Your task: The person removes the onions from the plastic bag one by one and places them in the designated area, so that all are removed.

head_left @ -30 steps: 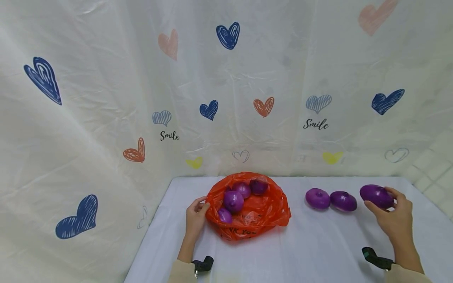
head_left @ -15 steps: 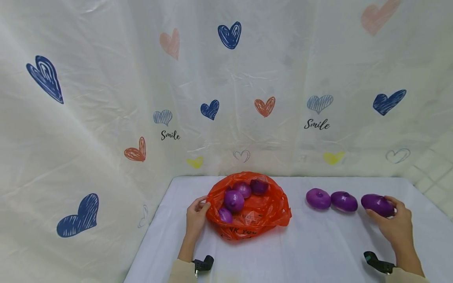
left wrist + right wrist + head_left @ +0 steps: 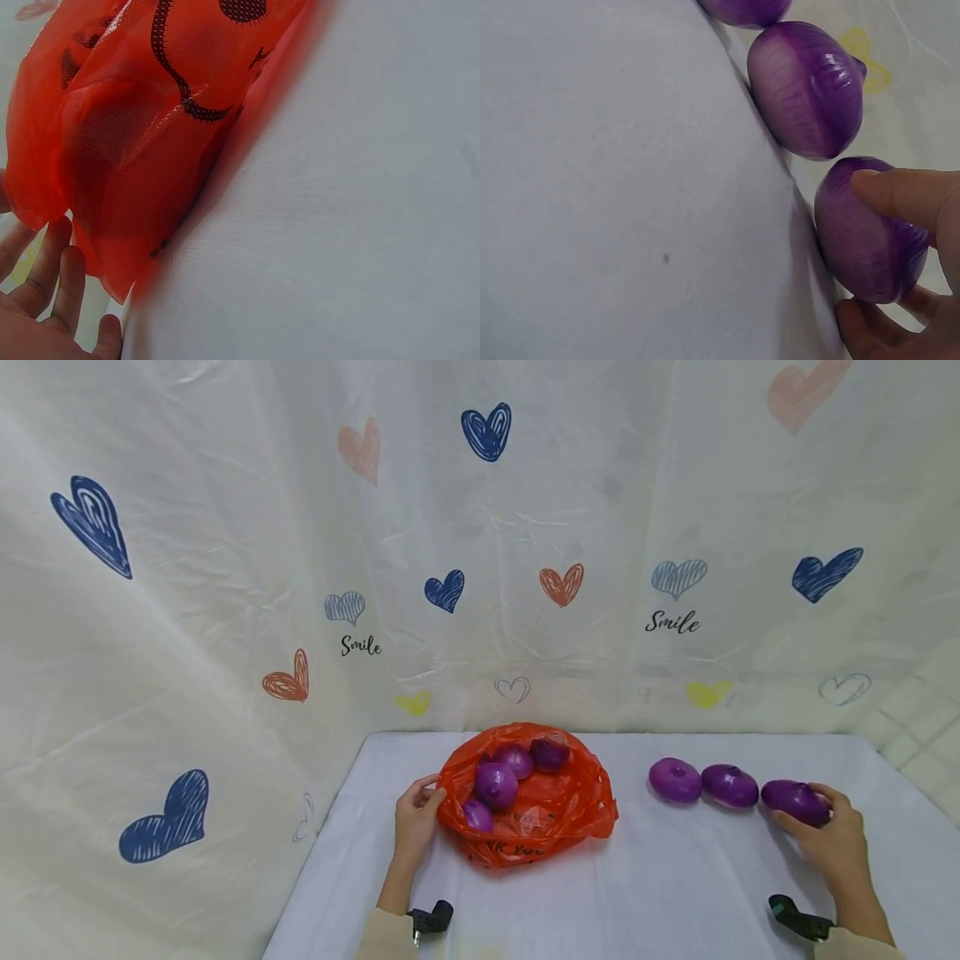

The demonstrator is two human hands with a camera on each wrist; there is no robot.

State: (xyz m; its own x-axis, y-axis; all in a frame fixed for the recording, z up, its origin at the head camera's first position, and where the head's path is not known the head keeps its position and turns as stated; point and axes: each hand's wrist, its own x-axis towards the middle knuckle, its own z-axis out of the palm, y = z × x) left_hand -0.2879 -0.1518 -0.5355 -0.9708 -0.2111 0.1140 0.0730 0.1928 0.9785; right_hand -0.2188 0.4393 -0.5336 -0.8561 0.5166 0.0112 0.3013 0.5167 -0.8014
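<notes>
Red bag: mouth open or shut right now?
Open. In the head view the red bag gapes upward, with purple onions visible inside; the left hand holds its left edge.

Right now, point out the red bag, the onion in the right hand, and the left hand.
Red bag (image 3: 553,800): head view, on its bare inside.
Onion in the grasp (image 3: 864,238): right wrist view, on the middle of its side.
Left hand (image 3: 415,816): head view, on the middle of the hand.
</notes>
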